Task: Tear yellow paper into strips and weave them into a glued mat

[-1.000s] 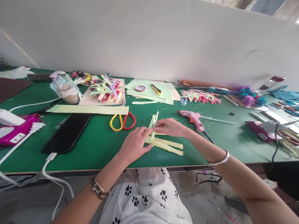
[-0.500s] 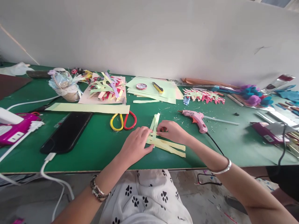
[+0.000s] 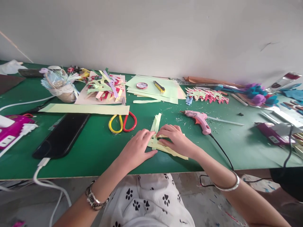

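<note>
Pale green and cream paper strips (image 3: 155, 123) lie crossed over one another on the green table, partly woven. My left hand (image 3: 138, 143) holds down their left side with its fingertips, the thumb stretched along the table below. From the right, my right hand (image 3: 176, 138) rests its fingertips on the crossing, with thumb and fingers apart. Beneath that palm, cream strips (image 3: 176, 153) run out to the right; the hand partly hides them. Scissors (image 3: 121, 123) with yellow and red handles lie up and left of my hands, and a pink glue gun (image 3: 200, 119) lies to the right.
A long pale strip (image 3: 87, 108) crosses near a black phone (image 3: 62, 135) with its cable. Behind are a pile of coloured strips (image 3: 104, 85), green paper sheets (image 3: 169, 94), a cutter (image 3: 159, 86), a tape roll (image 3: 142, 85) and a woven red-and-green piece (image 3: 207, 95). Power strips sit at both sides.
My right hand has gone from pinching close to the upright strip to lying lower and wider over the crossing, its thumb now apart. My left hand stays on the strips.
</note>
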The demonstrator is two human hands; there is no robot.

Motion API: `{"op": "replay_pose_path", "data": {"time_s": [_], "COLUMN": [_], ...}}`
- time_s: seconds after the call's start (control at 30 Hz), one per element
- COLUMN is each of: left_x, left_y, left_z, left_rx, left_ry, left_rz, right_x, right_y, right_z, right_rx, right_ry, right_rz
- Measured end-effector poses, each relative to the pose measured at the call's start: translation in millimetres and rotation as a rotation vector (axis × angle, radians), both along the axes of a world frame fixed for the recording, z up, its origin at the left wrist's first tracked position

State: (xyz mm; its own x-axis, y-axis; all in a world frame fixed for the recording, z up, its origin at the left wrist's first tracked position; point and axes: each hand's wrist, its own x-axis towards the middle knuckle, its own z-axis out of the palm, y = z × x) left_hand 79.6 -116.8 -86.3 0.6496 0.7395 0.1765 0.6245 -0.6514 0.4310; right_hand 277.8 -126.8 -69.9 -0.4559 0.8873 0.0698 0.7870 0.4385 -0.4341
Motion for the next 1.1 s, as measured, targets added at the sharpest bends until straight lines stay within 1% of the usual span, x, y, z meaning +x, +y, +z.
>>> {"op": "replay_pose_path", "data": {"time_s": [0.1,0.2,0.3,0.5,0.6,0.8,0.93,1.1], "left_x": [0.0,0.2,-1.0,-7.8,-8.4,-5.5,-4.7,-3.0], "left_y": [-1.0,-2.6,-3.8,-0.2,2.5,2.1,2.5,3.2], "left_z": [-0.7,-1.0,0.3,8.1,9.5,8.2,12.6,16.3], "left_rx": [-0.008,-0.012,-0.04,-0.114,-0.132,-0.164,-0.18,-0.174], "left_ry": [-0.008,0.001,0.0,0.031,0.058,0.019,0.024,0.056], "left_rz": [0.003,0.003,-0.004,0.021,0.009,-0.022,0.003,0.0], "right_x": [1.2,1.0,-0.2,-0.2,-0.5,-6.1,-9.5,-9.9], "right_y": [-4.0,-9.5,-12.0,-7.8,-6.6,-7.7,-9.0,-10.9], "right_z": [3.3,4.7,3.7,1.5,1.5,0.5,-1.5,-3.0], "right_rx": [-0.032,-0.011,0.01,-0.025,-0.031,0.019,0.081,0.112], "right_ry": [0.013,-0.015,-0.039,-0.014,-0.003,-0.016,-0.057,-0.106], "right_rz": [0.045,0.084,0.085,0.089,0.095,0.059,0.049,0.05]}}
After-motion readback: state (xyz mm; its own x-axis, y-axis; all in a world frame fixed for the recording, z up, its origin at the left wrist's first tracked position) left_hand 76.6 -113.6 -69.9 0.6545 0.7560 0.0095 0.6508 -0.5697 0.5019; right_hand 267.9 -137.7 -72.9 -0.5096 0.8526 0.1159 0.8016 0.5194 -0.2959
